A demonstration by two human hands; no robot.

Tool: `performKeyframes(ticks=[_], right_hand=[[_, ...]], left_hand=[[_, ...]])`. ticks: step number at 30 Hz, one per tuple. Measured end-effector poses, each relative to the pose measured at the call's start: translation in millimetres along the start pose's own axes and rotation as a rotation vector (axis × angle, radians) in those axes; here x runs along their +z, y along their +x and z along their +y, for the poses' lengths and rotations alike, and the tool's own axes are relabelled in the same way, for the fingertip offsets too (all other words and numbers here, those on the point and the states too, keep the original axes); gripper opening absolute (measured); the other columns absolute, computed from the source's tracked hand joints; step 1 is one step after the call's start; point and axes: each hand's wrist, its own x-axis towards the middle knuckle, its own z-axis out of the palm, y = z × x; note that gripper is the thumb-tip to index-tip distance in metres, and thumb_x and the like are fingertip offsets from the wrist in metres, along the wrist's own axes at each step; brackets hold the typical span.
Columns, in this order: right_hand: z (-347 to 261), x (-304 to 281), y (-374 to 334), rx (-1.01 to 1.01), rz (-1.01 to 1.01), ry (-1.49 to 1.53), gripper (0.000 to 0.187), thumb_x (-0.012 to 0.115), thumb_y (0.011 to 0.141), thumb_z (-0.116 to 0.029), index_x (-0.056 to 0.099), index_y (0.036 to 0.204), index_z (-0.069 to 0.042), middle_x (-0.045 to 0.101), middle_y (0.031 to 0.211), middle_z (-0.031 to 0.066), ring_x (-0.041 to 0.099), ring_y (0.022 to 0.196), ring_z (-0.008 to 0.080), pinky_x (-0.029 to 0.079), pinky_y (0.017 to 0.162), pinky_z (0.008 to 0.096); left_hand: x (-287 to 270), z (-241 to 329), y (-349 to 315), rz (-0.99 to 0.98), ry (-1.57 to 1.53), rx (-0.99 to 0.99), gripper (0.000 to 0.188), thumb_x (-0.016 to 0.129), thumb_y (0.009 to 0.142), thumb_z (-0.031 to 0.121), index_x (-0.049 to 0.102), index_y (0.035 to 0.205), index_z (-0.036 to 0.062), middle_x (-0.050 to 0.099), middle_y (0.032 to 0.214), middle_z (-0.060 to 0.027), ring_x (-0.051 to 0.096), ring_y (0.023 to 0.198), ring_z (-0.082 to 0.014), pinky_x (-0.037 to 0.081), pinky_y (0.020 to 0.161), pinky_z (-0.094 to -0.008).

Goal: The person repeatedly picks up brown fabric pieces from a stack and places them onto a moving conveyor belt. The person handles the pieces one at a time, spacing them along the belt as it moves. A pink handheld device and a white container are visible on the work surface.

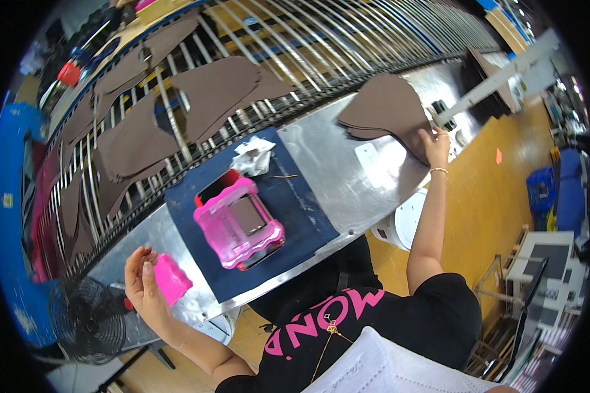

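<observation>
My right hand [434, 147] is at the right end of the metal table, thumb and fingers closed on the edge of a stack of flat, curved dark-brown cut pieces [387, 108]. My left hand [144, 278] is raised over the table's left end, fingers loosely bent, with nothing visible in it. Beside it lies a bright pink lid-like piece [170, 280]. Between my hands a pink wavy-edged plastic container [226, 226], with something brown inside, stands on a dark blue mat [301, 216]. A crumpled silvery-white wrapper [253, 156] lies at the mat's far edge.
Beyond the table runs a rack of metal rods [295, 46] bearing several brown cut pieces [134, 141]. A black fan [85, 318] stands at the left. A pale metal arm [498, 82] reaches over the right end. White buckets [406, 219] are under the table.
</observation>
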Motion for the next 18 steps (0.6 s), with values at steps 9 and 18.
performKeyframes(ticks=[9,18], right_hand=[[-4.8,-3.8,-4.3,0.212,-0.288,-0.089,0.060,0.081,0.065,-0.040,0.062,0.107,-0.002,0.057,0.112,0.0197,0.056,0.105,0.0342,0.045,0.091,0.0399],[-1.4,1.9,-2.3,0.200,-0.269,-0.085,0.062,0.084,0.061,-0.038,0.062,0.104,0.000,0.061,0.106,0.0194,0.058,0.103,0.0315,0.046,0.089,0.0369]], left_hand=[[27.4,-7.4,-6.6,-0.082,0.035,0.026,0.025,0.054,0.093,0.010,0.058,0.113,-0.0035,0.060,0.106,-0.0122,0.059,0.096,-0.0187,0.045,0.092,-0.0323],[16.6,-3.0,-20.1,-0.065,0.061,0.010,0.024,0.053,0.093,0.008,0.058,0.114,-0.0034,0.061,0.105,-0.0114,0.060,0.095,-0.0175,0.045,0.091,-0.0310]])
